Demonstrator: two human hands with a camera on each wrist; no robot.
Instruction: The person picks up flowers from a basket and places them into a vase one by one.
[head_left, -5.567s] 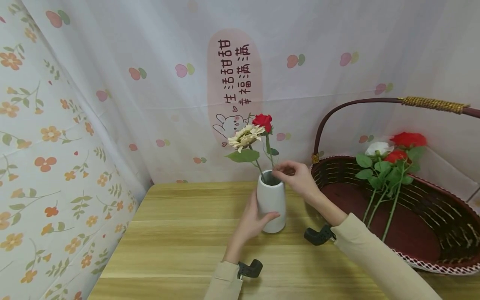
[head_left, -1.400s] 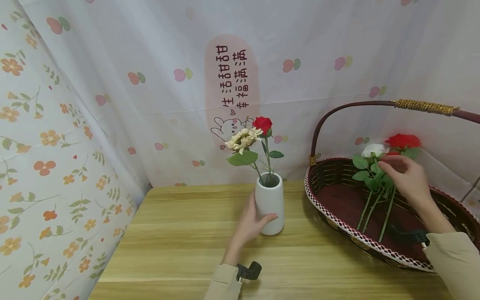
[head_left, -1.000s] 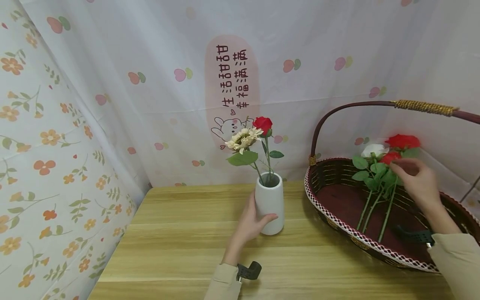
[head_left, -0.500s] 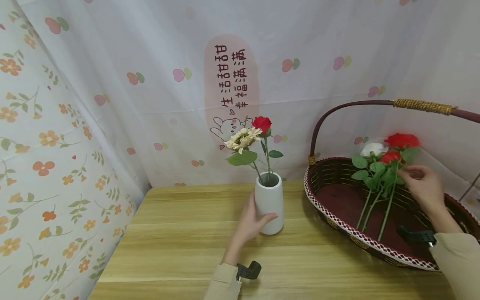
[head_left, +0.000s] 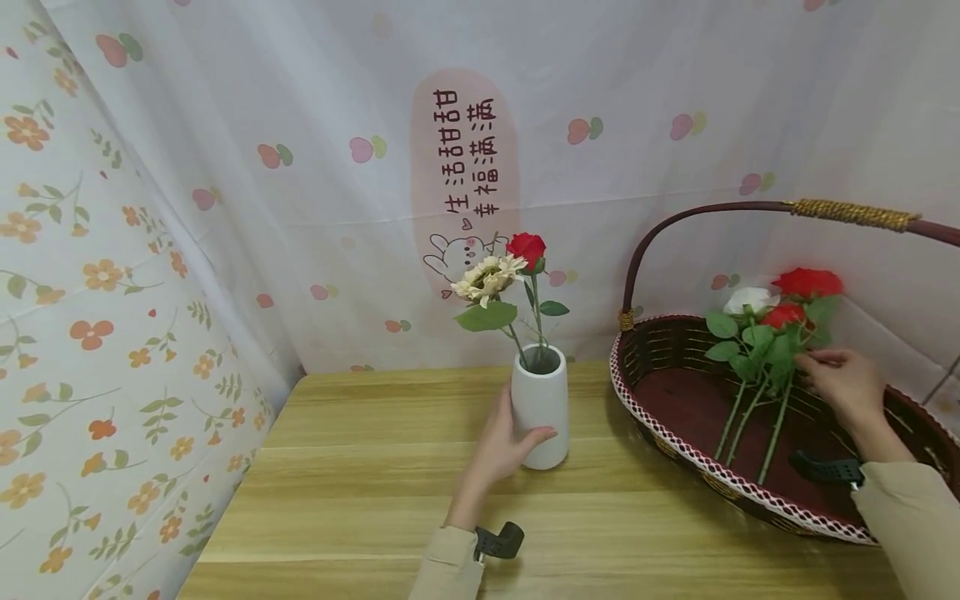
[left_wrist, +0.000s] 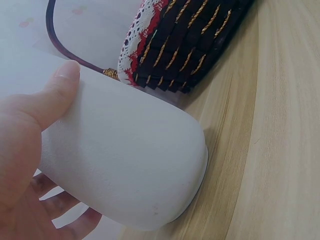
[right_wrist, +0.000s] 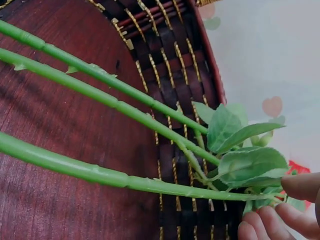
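Note:
My left hand (head_left: 498, 442) grips a white vase (head_left: 542, 417) around its body, thumb in front. The vase stands upright on the table, holding a cream sunflower (head_left: 487, 279) and a red rose (head_left: 527, 250). My right hand (head_left: 843, 387) reaches into the basket (head_left: 742, 483), its fingertips at the leaves of the rightmost flower stem (head_left: 772, 433). Seen from the right wrist, the thumb (right_wrist: 302, 186) lies above this stem's leafy upper part and the curled fingers lie below, with the stem between. A white rose (head_left: 750, 300) and two red roses (head_left: 786, 314) rest in the basket.
The dark woven basket has lace edging and a tall arched handle (head_left: 855, 214); it takes up the right side of the wooden table (head_left: 360, 483). Behind hangs a printed white curtain (head_left: 315, 100), and a floral one (head_left: 112, 333) hangs at the left.
My right hand has left the vase's mouth and gone to the basket. Over the last second it slid down from the rose heads to the leaves. My left hand stays on the vase.

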